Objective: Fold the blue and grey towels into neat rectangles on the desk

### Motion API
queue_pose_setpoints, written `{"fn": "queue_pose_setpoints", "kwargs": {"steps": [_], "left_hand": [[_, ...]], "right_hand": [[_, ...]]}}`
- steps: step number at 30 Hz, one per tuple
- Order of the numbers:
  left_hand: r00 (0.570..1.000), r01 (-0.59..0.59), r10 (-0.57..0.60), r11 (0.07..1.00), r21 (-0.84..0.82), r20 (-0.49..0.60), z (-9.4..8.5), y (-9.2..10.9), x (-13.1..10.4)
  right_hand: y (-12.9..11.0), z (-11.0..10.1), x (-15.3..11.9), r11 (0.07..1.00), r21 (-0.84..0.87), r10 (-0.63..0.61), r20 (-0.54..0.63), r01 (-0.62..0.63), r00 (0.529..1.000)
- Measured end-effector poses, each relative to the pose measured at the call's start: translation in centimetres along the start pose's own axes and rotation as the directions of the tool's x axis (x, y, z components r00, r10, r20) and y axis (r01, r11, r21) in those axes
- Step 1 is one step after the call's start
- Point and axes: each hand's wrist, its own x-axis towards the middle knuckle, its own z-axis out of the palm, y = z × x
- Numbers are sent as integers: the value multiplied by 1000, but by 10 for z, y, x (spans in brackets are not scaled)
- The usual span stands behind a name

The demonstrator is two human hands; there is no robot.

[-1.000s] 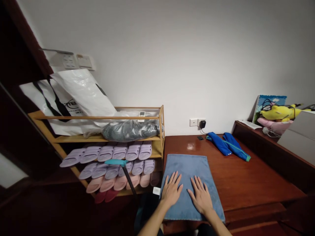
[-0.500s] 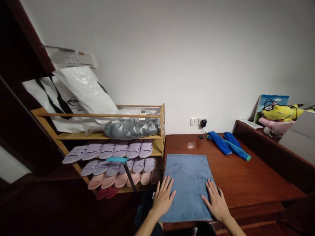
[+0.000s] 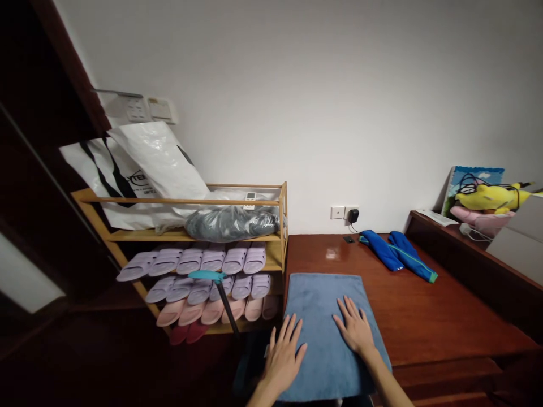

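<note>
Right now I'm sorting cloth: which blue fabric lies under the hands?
The flat light-blue towel, under both hands; the bright-blue garment lies untouched near the wall.

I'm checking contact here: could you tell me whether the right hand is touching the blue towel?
Touching: the head view shows the right hand lying flat, palm down, on the blue towel.

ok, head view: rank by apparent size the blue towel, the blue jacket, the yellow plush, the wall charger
1. Towel, though nearest the camera.
2. Jacket.
3. Plush, partly hidden; close to the jacket, so unsure.
4. Charger.
</note>
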Motion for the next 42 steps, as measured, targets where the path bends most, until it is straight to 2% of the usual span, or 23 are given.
{"fn": "queue_pose_setpoints", "kwargs": {"steps": [6,9,11,13,15,18,20,22,25,29,33,37,40,42], "left_hand": [[999,8,-7,1000,-3,45,-8,-3,1],[1000,22,-22,1000,8,6,-14,-1,15],[998,15,-14,1000,16,-67,-17,4,36],[992,-36,38,999,21,-117,-17,11,65],[988,-86,89,996,32,-126,-11,17,99],[991,-63,69,997,52,-119,3,18,146],[992,-34,41,998,61,-117,11,13,167],[993,-11,19,998,68,-113,17,5,179],[994,12,-3,997,74,-111,21,-9,185],[991,70,-61,995,73,-119,25,-22,187],[982,134,-122,988,72,-147,30,-30,189],[973,165,-149,983,77,-177,24,-25,189],[975,107,-87,990,89,-204,22,-4,184],[980,15,2,997,82,-201,26,14,177]], "right_hand": [[66,-1,-9,986,-51,155,-29,-157,987],[73,-2,-7,984,-79,151,-72,-157,986],[59,-3,2,990,-56,121,-102,-127,987],[31,-3,17,999,12,45,-85,-44,995],[-1,1,36,995,78,-60,-44,64,997],[-41,11,68,983,107,-149,-18,150,989],[-50,18,87,984,97,-148,-14,148,989],[-43,22,102,991,79,-105,-12,105,994],[-9,24,115,999,35,20,-24,-19,1000],[42,22,115,986,-29,164,-32,-165,986],[69,21,110,965,-78,247,-47,-250,968],[66,14,109,956,-118,261,-79,-269,962],[37,9,105,963,-132,219,-134,-237,966],[9,9,99,986,-105,116,-126,-129,985]]}}
